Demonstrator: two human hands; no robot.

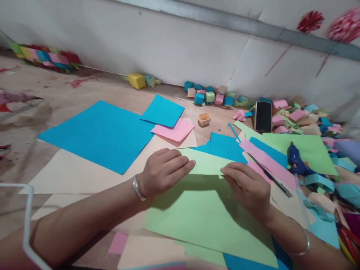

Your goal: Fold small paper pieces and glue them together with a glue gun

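Observation:
A large light green sheet of paper [208, 221] lies in front of me over other sheets. Along its far side a raised light green paper strip [209, 161] spans the gap between my hands. Whether this is a folded flap of the sheet or a separate piece, I cannot tell. My left hand [167, 172] is closed at the strip's left end, its fingers pressed together. At the right end my right hand [249, 187] pinches the paper's edge between thumb and fingertips. Both hands cast shadows on the green sheet.
Blue sheets [98, 135], pink squares [174, 131] and a small open paper box [204, 119] lie beyond my hands. To the right are scissors [271, 176], a blue glue gun [294, 159], a phone [263, 117] and heaped paper pieces. Small paper cubes [209, 96] line the wall.

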